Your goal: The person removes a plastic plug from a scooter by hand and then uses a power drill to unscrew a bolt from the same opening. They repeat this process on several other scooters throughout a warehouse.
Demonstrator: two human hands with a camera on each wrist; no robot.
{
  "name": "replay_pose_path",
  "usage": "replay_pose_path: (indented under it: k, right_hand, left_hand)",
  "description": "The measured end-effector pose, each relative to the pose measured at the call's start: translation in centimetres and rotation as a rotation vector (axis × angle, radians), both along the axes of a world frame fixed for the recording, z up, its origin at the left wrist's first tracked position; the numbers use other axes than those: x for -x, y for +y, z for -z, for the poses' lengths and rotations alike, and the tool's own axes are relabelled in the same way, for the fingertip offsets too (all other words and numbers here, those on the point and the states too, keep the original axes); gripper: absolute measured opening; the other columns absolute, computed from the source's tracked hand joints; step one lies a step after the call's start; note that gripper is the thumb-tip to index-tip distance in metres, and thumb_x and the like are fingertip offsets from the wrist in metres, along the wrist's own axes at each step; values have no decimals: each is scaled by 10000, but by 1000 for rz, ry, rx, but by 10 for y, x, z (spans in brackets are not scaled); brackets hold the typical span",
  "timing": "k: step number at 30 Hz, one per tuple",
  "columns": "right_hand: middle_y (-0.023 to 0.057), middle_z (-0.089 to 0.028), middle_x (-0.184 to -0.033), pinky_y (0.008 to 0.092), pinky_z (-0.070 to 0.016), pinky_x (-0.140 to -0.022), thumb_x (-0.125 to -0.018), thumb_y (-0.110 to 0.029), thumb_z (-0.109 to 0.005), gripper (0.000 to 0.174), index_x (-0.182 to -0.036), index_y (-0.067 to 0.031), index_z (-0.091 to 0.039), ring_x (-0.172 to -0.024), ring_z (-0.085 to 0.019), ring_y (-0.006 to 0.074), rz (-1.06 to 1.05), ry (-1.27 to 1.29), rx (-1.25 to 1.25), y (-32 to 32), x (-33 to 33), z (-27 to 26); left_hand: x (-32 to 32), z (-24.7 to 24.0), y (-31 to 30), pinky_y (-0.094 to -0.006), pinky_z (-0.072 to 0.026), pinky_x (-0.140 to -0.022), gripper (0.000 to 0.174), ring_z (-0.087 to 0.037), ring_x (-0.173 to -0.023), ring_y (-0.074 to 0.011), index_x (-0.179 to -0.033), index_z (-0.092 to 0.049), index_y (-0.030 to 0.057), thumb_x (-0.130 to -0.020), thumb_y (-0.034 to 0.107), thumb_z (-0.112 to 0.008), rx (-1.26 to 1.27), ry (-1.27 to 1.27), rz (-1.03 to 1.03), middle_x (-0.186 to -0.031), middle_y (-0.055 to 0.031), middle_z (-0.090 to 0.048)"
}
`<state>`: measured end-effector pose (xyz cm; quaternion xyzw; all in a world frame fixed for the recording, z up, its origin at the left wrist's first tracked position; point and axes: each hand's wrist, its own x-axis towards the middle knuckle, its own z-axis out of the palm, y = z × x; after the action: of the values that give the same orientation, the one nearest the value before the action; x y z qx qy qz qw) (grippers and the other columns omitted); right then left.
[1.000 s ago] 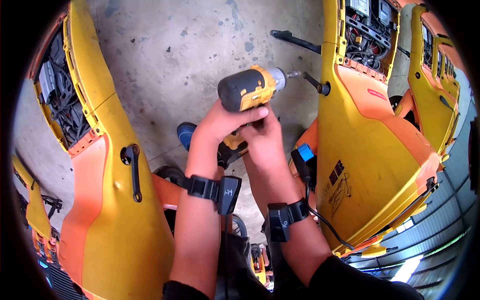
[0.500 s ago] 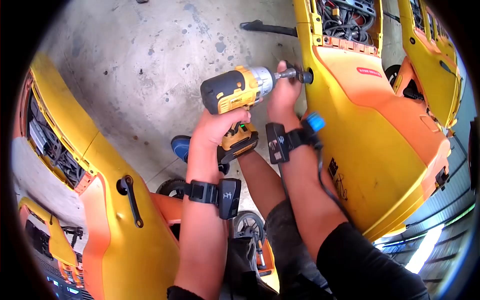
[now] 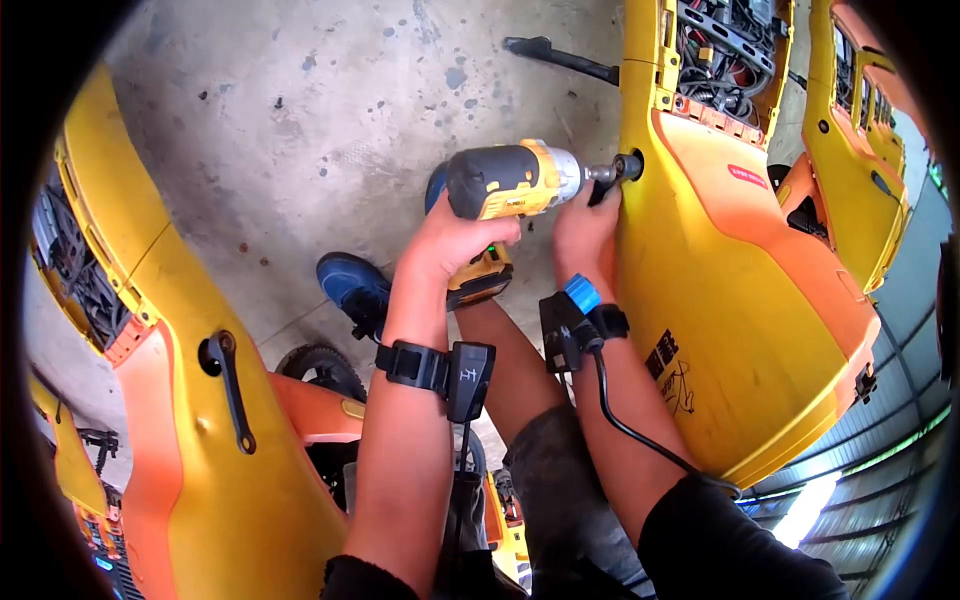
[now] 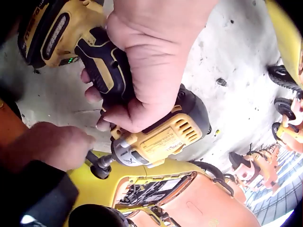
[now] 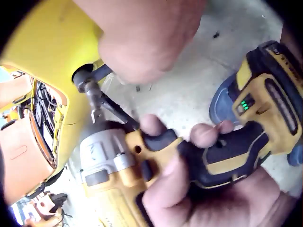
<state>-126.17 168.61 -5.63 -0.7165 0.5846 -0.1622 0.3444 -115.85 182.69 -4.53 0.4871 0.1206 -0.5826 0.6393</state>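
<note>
My left hand [image 3: 452, 238] grips the handle of a yellow and black impact driver [image 3: 515, 180], with its index finger at the trigger in the right wrist view. Green lights glow on its battery [image 5: 267, 106]. A metal socket [image 5: 94, 97] on the driver's nose meets the hub end of a black crank arm [image 5: 100, 73], which sits in a round hole in the yellow body panel [image 3: 740, 310]. Just below the socket, my right hand [image 3: 585, 232] holds the crank arm, its fingers curled round it and covering most of its length.
Another yellow and orange vehicle body [image 3: 255, 480] stands at left with its own crank arm [image 3: 232, 390]. A black kickstand [image 3: 562, 60] sticks out at the upper right. Open bays with cables [image 3: 715, 60] show on both sides. A blue shoe [image 3: 355, 287] is on the concrete floor.
The right hand has moved from beside the driver to the crank arm and grips it. The driver has come rightward until its socket meets the crank's hub end.
</note>
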Motion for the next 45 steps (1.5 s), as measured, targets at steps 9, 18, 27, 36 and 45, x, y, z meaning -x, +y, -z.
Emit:
replay_pose_path:
  k: [9,18,27,36,45]
  right_hand:
    - [312,-628,-1010,484,-477,-776,-999,-359,-451,456,-1100,80,-521,-930,-608,480,-27,361,-55,-4,3,-12]
    - [285,-639,-1018,446,-474,-787,-995,-319,-479,426,-1164,67,-544,-908,-620,433,3,249,-36,2,3,-19]
    - [134,-666,-937,355,-455,-797,-1005,-241,-489,335,-1080,70,-587,-844,-593,201,40,238,-74,4,2,-25]
    - [80,-636,-882,328,-439,-777,-1000,-232,-507,295,-992,46,-604,-817,-557,166,76,274,-95,6,-11,-35]
    - [120,-654,-850,350,-464,-719,-984,-209,-523,269,-998,45,-610,-768,-596,205,68,226,-90,3,-5,-28]
  left_hand:
    - [0,13,-14,-289,-499,-621,309,-615,-693,-135,-972,-659,-3,-664,-4,-685,161,142,-88,-799,-49,-665]
    - [-11,12,-8,-295,-505,-660,349,-621,-745,-136,-1019,-655,2,-672,3,-696,117,77,35,-860,-45,-675]
    - [-15,25,-6,-304,-480,-902,572,-579,-1027,-147,-1198,-594,18,-652,7,-765,188,-31,65,-1120,-49,-654]
    - [-23,28,-18,-271,-488,-566,440,-586,-650,-129,-1144,-628,16,-707,-35,-606,383,313,-8,-908,-117,-698]
    - [0,29,-16,-286,-511,-592,491,-608,-660,-154,-1169,-603,-1,-679,-17,-604,378,363,-63,-946,-142,-697]
